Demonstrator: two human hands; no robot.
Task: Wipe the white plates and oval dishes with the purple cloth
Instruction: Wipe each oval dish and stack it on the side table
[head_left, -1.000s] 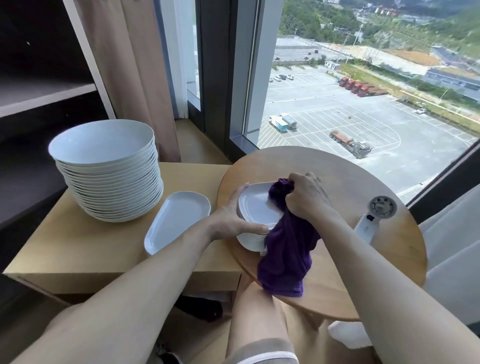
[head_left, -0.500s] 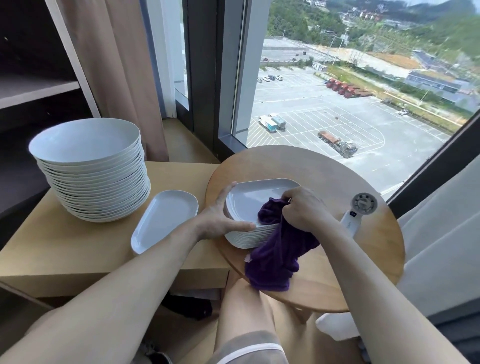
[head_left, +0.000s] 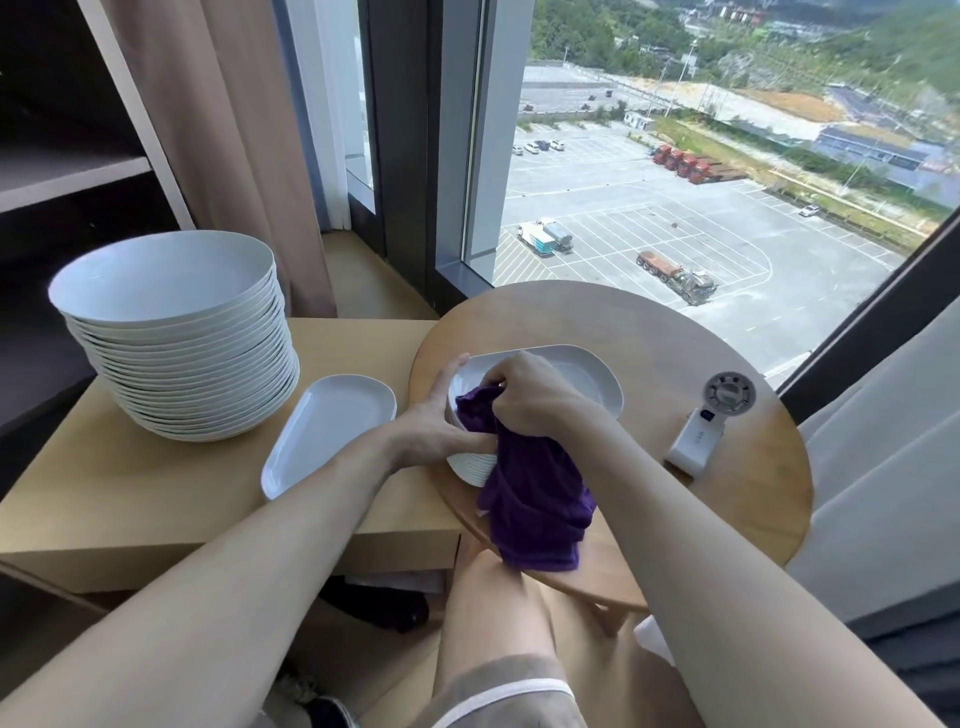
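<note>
The right hand (head_left: 530, 400), fingers bunched round the purple cloth (head_left: 535, 493), sits at the 9 o'clock end of the top oval dish (head_left: 582, 374), whose length runs toward 3 o'clock across the round table (head_left: 675, 332); the left hand (head_left: 441, 426) seemingly clasps the stack (head_left: 470, 465).

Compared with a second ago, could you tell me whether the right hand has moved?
Yes. The right hand has slid left along the top dish, away from the fan.
</note>
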